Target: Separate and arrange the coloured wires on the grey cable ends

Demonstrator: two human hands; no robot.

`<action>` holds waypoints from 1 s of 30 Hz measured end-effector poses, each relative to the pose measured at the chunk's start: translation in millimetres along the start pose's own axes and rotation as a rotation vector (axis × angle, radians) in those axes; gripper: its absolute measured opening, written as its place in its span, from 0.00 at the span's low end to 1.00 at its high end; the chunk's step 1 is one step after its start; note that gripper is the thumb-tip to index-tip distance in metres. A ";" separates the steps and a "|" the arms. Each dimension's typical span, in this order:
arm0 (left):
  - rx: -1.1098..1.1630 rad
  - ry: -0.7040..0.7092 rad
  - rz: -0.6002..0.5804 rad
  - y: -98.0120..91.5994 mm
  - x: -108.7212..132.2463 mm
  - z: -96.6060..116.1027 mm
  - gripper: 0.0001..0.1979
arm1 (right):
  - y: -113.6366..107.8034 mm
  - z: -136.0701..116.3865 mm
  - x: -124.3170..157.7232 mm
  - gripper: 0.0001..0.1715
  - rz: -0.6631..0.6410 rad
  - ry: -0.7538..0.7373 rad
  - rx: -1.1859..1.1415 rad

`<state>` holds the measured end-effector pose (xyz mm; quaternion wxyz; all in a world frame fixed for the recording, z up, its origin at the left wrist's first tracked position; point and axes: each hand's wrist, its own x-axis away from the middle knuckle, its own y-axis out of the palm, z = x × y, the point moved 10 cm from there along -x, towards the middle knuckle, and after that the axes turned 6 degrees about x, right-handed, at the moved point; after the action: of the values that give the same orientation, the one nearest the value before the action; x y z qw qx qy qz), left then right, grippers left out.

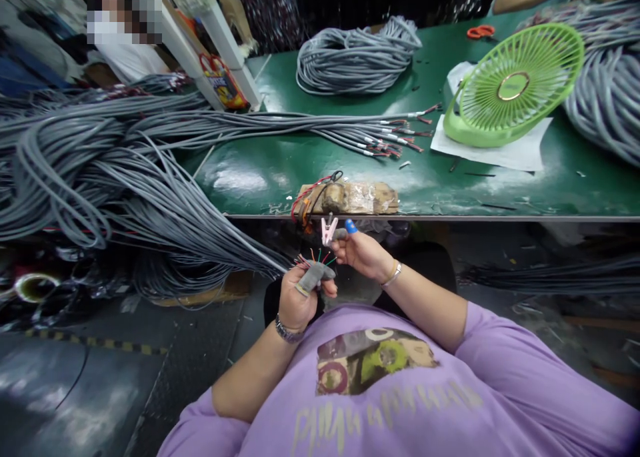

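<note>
My left hand (300, 297), with a grey cover on one finger, is closed around the end of a grey cable. Thin coloured wires (316, 257) fan out above its fingers. Just to the right, my right hand (367, 251) has its fingers curled, with a blue cover on the thumb and a grey one on another finger. What its fingertips pinch, if anything, is too small to make out. A pale pink clip (329, 231) stands beside those fingertips, at the table edge. Behind it lies a wooden block (385, 198) with tape, and red and black leads.
Grey cables (165, 183) spread over the left side of the green table (240, 183), some with stripped ends. A coiled cable bundle (355, 57), orange-handled scissors (481, 32) and a green fan (515, 87) on white paper lie farther back. Other people are partly visible behind.
</note>
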<state>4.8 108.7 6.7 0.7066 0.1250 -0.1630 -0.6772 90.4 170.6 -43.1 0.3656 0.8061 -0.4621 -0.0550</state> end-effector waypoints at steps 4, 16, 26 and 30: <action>0.012 -0.027 -0.049 9.0 -7.8 0.0 0.15 | 12.5 -22.1 -6.6 0.31 -0.001 -0.168 0.179; 0.013 -0.137 -0.066 7.6 -19.4 -19.9 0.17 | 17.5 -17.2 -18.6 0.29 0.072 -0.153 -0.090; 0.014 -0.089 -0.021 3.5 -10.1 -13.7 0.15 | 16.7 -9.9 -12.0 0.30 0.058 -0.030 -0.141; -0.006 -0.012 0.025 3.2 -2.4 -4.1 0.14 | 21.4 -13.1 -11.0 0.29 0.010 -0.015 -0.088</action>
<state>9.2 111.1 4.1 0.7143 0.1169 -0.1666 -0.6696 74.7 179.7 -22.6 0.3974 0.7865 -0.4660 -0.0796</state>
